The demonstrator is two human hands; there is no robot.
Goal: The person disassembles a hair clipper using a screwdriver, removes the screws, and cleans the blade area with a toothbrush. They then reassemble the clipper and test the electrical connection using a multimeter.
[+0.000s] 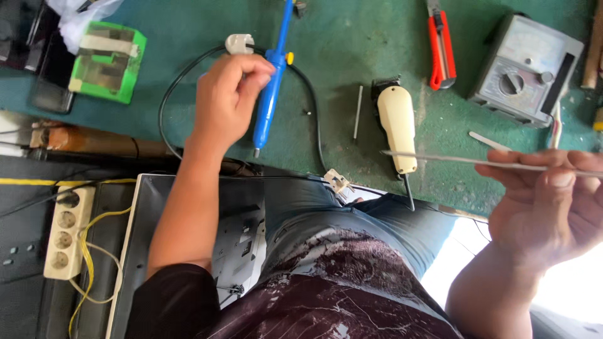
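Observation:
My left hand (227, 97) is closed around the handle of a blue soldering iron (271, 88), whose tip points down at the green work surface (352, 37). The iron's black cable (168, 94) loops round to a white plug (239, 43) just above the hand. At the right edge, my right hand (548, 201) pinches a long thin metal strip (465, 161) that reaches left, level above the bench. Under the strip's free end lies a cream hair clipper (397, 125).
A red utility knife (441, 47) and a grey analog meter (526, 69) lie at the top right. A green box (108, 59) sits top left. A white power strip (66, 232) with yellow wire is at the lower left. A thin rod (357, 113) lies beside the clipper.

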